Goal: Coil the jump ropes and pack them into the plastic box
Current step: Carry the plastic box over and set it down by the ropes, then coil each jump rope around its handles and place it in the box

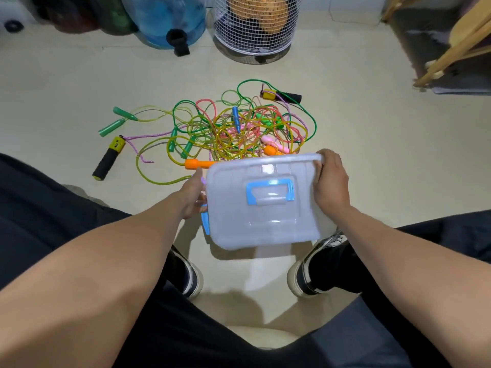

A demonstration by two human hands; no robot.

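Note:
A translucent plastic box [265, 224] with a blue handle [269, 192] on its lid hangs above the floor between my feet. My left hand [192, 197] grips its left side near a blue latch [205, 221]. My right hand [330, 179] holds its far right corner. Beyond the box a tangled pile of jump ropes [239, 128] in green, yellow, pink and purple lies on the floor. A black and yellow rope handle [109, 158] and two green rope handles [117, 120] lie to the left. An orange rope handle [198, 164] sticks out beside the box.
A white wire basket [255, 25] stands at the back centre, a blue water jug [170, 19] to its left. Wooden furniture legs [451, 49] rise at the right. My two dark shoes [186, 272] rest on the beige tiled floor [66, 83].

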